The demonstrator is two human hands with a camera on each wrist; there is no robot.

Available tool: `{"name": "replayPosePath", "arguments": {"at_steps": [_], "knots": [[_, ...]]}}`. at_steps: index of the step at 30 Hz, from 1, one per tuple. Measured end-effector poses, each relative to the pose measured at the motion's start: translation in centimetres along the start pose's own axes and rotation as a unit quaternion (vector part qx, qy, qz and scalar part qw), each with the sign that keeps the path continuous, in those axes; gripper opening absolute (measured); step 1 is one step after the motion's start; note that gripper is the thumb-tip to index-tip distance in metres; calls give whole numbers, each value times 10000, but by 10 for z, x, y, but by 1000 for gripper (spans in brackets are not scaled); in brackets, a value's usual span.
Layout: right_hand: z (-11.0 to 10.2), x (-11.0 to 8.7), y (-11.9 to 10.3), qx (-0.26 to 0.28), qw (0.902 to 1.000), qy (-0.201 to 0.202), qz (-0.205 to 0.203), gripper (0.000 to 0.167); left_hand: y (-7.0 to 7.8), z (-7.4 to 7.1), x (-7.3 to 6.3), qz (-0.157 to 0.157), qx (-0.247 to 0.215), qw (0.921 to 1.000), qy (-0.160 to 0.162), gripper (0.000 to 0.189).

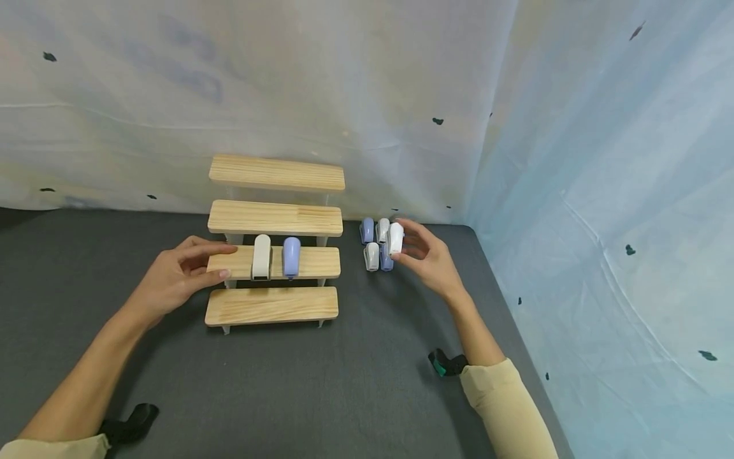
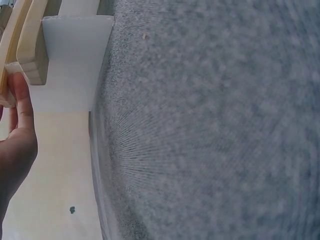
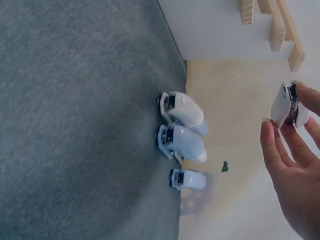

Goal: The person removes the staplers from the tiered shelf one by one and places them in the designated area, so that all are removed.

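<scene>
Right grip (image 1: 434,262) is clamped on a white stapler (image 1: 395,238), pinched between thumb and fingers and held clear of the worktop (image 1: 378,382). On that worktop stands a four-shelf wooden rack (image 1: 278,172); left grip (image 1: 174,273) grasps its second-lowest shelf (image 1: 318,262) at the left end, and light steadying pressure should suffice. This shelf bears one white stapler (image 1: 262,257) and one blue stapler (image 1: 291,257), apart. More staplers (image 1: 371,256) cluster right of the rack; I would advise lifting well above them before any sideways travel, fingertips off the base.
</scene>
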State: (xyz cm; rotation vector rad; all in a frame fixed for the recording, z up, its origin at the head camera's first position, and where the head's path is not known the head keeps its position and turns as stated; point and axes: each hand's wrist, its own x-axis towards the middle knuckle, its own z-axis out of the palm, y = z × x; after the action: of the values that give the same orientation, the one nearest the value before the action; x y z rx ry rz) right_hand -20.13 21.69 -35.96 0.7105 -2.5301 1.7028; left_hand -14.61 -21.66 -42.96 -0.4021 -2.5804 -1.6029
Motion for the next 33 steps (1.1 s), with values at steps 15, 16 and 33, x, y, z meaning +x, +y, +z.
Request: {"name": "replayPosePath", "arguments": {"at_steps": [15, 16, 33], "knots": [[-10, -7, 24, -137, 9995, 119, 248, 64, 0, 0, 0, 129, 46, 9998, -171, 45], [-11, -7, 25, -156, 9995, 128, 251, 63, 0, 0, 0, 138, 39, 9998, -168, 45], [-17, -8, 46, -489, 9971, 296, 494, 64, 2, -2, -1, 160, 104, 9998, -116, 44]]}}
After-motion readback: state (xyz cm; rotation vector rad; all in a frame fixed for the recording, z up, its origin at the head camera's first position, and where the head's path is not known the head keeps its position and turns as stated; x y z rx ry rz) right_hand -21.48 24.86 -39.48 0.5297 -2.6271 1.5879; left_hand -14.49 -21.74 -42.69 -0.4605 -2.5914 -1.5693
